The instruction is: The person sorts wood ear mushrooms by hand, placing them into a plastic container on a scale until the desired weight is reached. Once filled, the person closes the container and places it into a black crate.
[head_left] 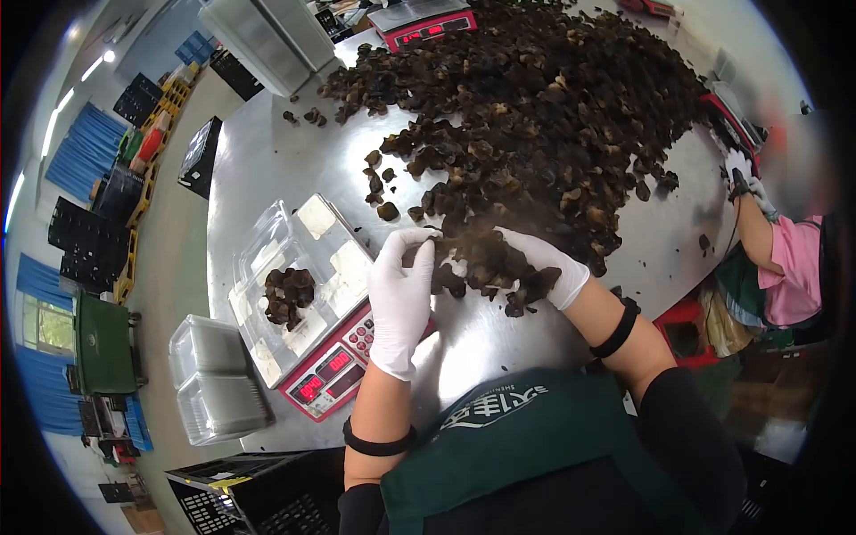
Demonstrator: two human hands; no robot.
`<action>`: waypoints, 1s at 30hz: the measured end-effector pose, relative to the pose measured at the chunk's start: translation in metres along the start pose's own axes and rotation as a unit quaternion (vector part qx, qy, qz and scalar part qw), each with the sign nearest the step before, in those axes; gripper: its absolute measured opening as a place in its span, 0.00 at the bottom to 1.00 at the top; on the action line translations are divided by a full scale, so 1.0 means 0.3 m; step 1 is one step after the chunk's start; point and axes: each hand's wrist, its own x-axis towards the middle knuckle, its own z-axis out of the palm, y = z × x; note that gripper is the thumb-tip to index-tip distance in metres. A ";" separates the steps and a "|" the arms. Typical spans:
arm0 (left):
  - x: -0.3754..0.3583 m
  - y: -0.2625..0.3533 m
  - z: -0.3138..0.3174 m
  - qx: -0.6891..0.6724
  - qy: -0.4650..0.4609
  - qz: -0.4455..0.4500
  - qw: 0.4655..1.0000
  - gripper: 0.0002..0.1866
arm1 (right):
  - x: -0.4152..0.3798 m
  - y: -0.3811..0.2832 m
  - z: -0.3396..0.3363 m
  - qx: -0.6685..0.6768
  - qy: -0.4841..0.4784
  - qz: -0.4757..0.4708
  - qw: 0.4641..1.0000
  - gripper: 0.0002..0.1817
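Note:
My left hand (399, 299), in a white glove, is closed in a pinch, with a dark bit of wood ear mushroom at its fingertips. Dark brown wood ear mushrooms (493, 263) fill my right hand (557, 270), also gloved; they hide most of its fingers. Both hands are above the near edge of a large heap of wood ear mushrooms (544, 134). Left of my left hand stands a red digital scale (330, 379) with lit red digits. On it lies an open clear plastic box (251, 308) holding a small clump of wood ear mushrooms (290, 297).
Stacked clear boxes (218, 379) stand at the left edge of the metal table (254, 165). Another scale (423, 22) is at the far side. At the right, a person's gloved hands (747, 181) are beside a further scale (736, 120). A black crate (259, 499) sits below.

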 end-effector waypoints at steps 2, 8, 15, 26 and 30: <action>-0.007 0.021 0.009 -0.029 -0.011 -0.047 0.998 0.06 | -0.017 -0.010 0.005 0.031 0.056 0.009 0.998 0.24; -0.038 0.023 0.028 -0.027 -0.004 -0.064 0.998 0.05 | -0.065 -0.033 -0.048 0.100 0.007 -0.009 0.995 0.26; -0.209 -0.082 0.208 0.015 -0.156 -0.012 0.988 0.07 | -0.127 -0.100 -0.158 0.079 -0.041 -0.112 0.990 0.25; -0.161 0.093 0.191 0.068 -0.010 0.179 0.981 0.16 | -0.153 -0.120 -0.117 0.119 -0.117 -0.080 0.983 0.26; -0.093 0.085 0.157 0.237 -0.030 0.326 0.915 0.23 | -0.109 -0.068 -0.037 0.145 0.019 -0.040 0.988 0.22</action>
